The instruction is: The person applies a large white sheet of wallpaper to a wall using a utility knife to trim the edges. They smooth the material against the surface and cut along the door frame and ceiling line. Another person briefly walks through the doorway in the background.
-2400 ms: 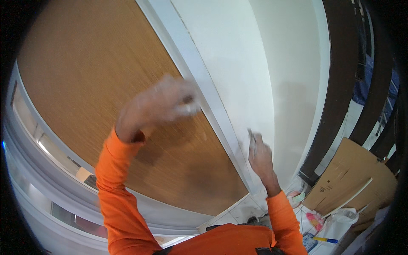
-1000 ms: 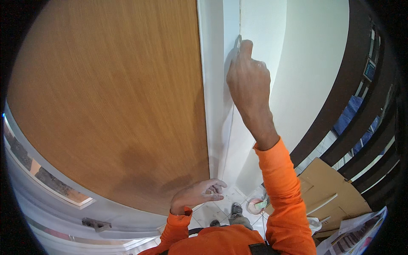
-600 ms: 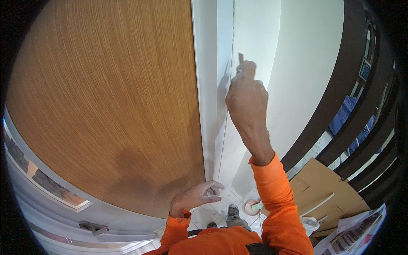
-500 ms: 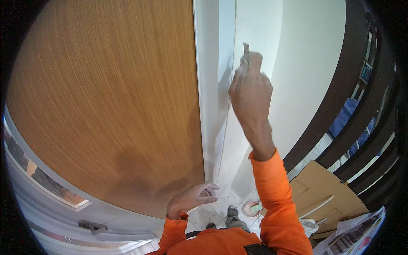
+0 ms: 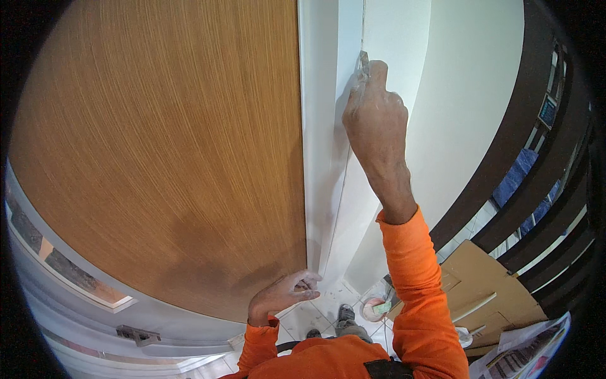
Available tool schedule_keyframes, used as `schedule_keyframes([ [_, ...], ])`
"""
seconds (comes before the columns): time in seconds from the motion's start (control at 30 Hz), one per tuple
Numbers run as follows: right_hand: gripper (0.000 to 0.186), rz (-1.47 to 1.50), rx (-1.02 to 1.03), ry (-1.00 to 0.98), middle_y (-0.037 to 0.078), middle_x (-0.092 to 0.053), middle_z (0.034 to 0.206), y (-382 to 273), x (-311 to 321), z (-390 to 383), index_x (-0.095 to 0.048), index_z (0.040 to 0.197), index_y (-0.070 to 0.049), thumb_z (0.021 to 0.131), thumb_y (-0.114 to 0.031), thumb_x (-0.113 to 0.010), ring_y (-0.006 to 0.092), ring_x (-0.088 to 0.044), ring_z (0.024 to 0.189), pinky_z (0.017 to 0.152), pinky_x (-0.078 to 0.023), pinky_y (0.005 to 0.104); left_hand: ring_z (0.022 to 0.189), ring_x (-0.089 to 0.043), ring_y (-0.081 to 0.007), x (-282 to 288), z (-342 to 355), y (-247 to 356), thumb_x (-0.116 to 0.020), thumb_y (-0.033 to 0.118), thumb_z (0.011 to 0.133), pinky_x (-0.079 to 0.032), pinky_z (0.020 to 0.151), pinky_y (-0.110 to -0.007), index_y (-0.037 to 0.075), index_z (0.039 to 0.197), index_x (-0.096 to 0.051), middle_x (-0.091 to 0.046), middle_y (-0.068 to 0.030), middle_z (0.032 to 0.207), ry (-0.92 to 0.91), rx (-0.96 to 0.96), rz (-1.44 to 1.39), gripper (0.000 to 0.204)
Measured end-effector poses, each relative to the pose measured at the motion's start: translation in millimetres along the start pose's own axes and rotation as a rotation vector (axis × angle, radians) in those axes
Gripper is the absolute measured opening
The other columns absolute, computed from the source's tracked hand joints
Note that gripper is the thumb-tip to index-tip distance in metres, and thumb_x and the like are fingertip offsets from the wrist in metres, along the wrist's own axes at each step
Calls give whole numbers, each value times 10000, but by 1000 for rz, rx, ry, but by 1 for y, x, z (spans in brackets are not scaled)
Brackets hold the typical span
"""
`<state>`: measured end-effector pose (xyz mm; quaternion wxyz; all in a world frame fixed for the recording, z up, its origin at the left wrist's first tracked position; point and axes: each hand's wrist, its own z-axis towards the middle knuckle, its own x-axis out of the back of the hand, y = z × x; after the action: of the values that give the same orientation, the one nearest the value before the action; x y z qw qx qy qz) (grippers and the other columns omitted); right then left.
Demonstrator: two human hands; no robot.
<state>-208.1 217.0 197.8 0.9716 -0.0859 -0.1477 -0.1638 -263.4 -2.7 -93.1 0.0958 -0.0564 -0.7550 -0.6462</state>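
My right hand [image 5: 377, 126] is raised and closed around a narrow, flat metal blade [image 5: 363, 62] that looks like a putty knife; its handle is hidden in my fist. The blade's tip meets the thin seam [image 5: 346, 165] between the white door frame [image 5: 323, 126] and the pale wall [image 5: 398, 38]. Low down, beside the bottom of the frame, my left hand [image 5: 287, 292] hangs with loosely bent fingers apart and nothing visible in it. Whitish dust marks the fingers of both hands.
A wood-grain door [image 5: 170, 139] fills the left. On the right stand dark slats [image 5: 499, 145], a leaning cardboard sheet [image 5: 486, 284] and printed paper [image 5: 536, 347]. A round pinkish container [image 5: 372, 310] sits on the tiled floor near my feet [image 5: 346, 312].
My right hand has moved slightly up with the blade, whose tip now lies at the seam. The view has shifted a little; my left hand stays about where it was.
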Motion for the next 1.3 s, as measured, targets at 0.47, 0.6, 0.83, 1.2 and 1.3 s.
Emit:
schedule_keyframes([
  [0.47, 239, -86, -73, -147, 132, -585, 517, -22, -19, -38, -470, 1113, 25, 892, 18, -559, 303, -600, 476, 623, -482, 413, 1023, -627, -201, 7, 18, -20, -725, 281, 973, -494, 941, -347, 4, 1317, -579, -660, -116, 1034, -86, -99, -48, 465],
  [0.6, 230, -8, -181, -226, 141, -591, 526, -10, -10, -44, -450, 1104, 9, 903, -7, -559, 346, -612, 499, 666, -487, 441, 1032, -632, -196, 2, 19, -16, -730, 292, 968, -491, 963, -343, -1, 1314, -578, -671, -110, 1067, -80, -81, -4, 478],
  [0.83, 137, 9, -178, -129, 129, -547, 535, 7, 28, -25, -465, 1084, 17, 964, -27, -515, 332, -597, 516, 554, -482, 465, 1056, -636, -175, -3, -1, -2, -733, 272, 968, -488, 1022, -351, 30, 1300, -595, -674, -76, 1087, 46, -45, -17, 434],
  [1.2, 187, -41, -29, 0, 147, -560, 509, 24, 8, -4, -468, 1101, 11, 955, -66, -556, 333, -566, 462, 549, -500, 443, 1081, -631, -172, -3, 2, -7, -719, 276, 982, -500, 1013, -355, 49, 1364, -571, -673, -76, 1132, 45, -13, 31, 469],
  [1.3, 213, -63, 35, -34, 158, -567, 517, 23, 10, -4, -466, 1115, 14, 947, -70, -566, 345, -576, 476, 541, -503, 446, 1079, -625, -169, 0, 4, -17, -712, 298, 988, -498, 1011, -354, 50, 1369, -568, -667, -70, 1127, 37, -13, 27, 477],
])
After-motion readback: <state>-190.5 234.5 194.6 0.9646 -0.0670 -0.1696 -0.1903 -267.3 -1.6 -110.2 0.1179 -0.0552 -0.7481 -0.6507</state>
